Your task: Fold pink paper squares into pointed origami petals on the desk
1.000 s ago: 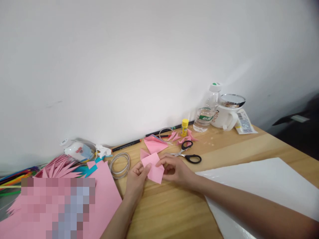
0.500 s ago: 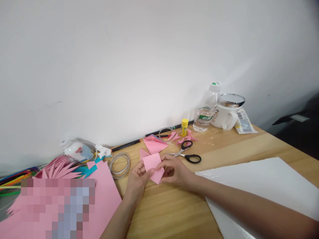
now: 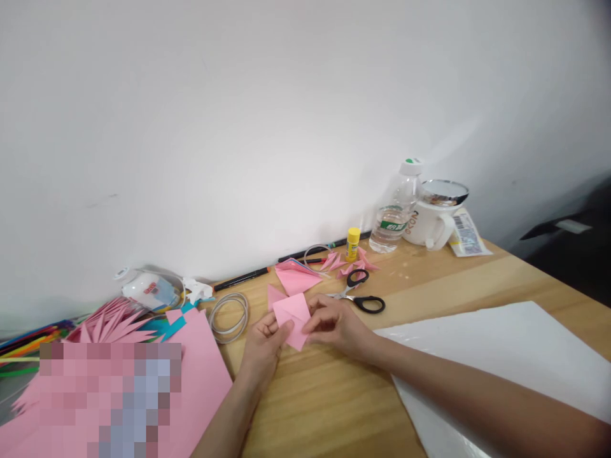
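Pinching folded pink paper (image 3: 290, 308) over the table (image 3: 334, 407) near the scissors (image 3: 368, 305), the left hand (image 3: 263, 340) and right hand (image 3: 340, 327) each clamp one side. Likely light, pliable and easily creased, it should handle best by its edges, gripped gently.

Letters (image 3: 411, 222) on the white mug (image 3: 426, 228) perhaps spell "OXON", and white characters (image 3: 396, 226) mark the green label (image 3: 384, 225) on the bottle (image 3: 405, 192).

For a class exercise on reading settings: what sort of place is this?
Probably a papercraft workspace at a wooden table beside a wall. The folded pink paper, black-handled scissors and yellow glue stick suggest it.
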`<state>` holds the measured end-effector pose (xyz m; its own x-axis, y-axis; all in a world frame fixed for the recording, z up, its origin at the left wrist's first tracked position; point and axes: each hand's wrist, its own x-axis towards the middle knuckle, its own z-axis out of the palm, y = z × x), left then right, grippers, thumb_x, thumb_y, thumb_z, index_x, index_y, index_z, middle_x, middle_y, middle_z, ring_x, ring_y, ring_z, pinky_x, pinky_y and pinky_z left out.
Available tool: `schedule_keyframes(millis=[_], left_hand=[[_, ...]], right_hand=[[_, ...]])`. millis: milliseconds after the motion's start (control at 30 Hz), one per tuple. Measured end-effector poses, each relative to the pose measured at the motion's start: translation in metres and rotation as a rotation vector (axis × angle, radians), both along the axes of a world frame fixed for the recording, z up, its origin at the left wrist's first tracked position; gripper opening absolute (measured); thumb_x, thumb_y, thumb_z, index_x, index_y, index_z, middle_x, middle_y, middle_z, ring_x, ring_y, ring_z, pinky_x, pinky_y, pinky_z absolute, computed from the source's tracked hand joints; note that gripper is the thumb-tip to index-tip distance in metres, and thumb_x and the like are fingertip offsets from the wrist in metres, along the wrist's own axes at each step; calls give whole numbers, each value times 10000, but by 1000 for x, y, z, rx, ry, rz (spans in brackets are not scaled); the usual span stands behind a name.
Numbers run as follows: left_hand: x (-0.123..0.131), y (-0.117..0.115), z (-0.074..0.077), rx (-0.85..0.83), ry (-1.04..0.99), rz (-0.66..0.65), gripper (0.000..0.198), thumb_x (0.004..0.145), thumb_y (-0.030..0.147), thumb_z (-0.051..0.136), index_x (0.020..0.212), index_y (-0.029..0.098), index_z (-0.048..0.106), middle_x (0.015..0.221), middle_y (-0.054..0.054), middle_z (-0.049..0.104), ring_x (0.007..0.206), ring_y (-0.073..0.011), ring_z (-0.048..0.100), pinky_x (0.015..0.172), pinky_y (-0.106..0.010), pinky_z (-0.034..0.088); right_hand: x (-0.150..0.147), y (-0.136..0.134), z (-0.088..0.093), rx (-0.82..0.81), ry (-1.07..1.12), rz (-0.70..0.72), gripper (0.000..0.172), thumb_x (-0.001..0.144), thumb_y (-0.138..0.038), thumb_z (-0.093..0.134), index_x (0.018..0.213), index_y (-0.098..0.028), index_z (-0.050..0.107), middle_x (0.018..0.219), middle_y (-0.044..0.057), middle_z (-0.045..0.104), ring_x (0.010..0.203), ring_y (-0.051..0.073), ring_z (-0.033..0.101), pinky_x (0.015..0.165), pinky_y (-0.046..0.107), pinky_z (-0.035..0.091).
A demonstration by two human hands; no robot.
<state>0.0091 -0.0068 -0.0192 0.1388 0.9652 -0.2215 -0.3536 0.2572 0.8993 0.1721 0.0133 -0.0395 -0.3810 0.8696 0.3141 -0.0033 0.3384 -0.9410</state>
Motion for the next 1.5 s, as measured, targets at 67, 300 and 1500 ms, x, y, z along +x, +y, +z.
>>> schedule_keyframes(millis=[67,300,1500], left_hand=[[0,0,0,-14,-20,-11,433,587,170,740,1002,104,635,936,-139,694,862,-258,644,710,-316,531],[-1,0,0,-53,-38,-33,382,590,143,739,961,114,655,952,-129,692,909,-253,630,792,-339,513],[-4,3,0,-54,-56,-25,326,590,163,745,901,96,675,882,-118,708,866,-231,639,757,-295,511]], right_hand=[[0,0,0,-11,21,-3,204,604,-387,724,669,-198,689,834,42,580,772,161,560,622,251,454],[1,2,2,-18,-53,-68,239,682,-408,658,632,-175,663,715,28,578,662,137,526,575,241,414],[-1,-2,4,-36,-65,63,43,677,-207,652,708,-178,646,920,43,526,799,140,523,568,193,422]])
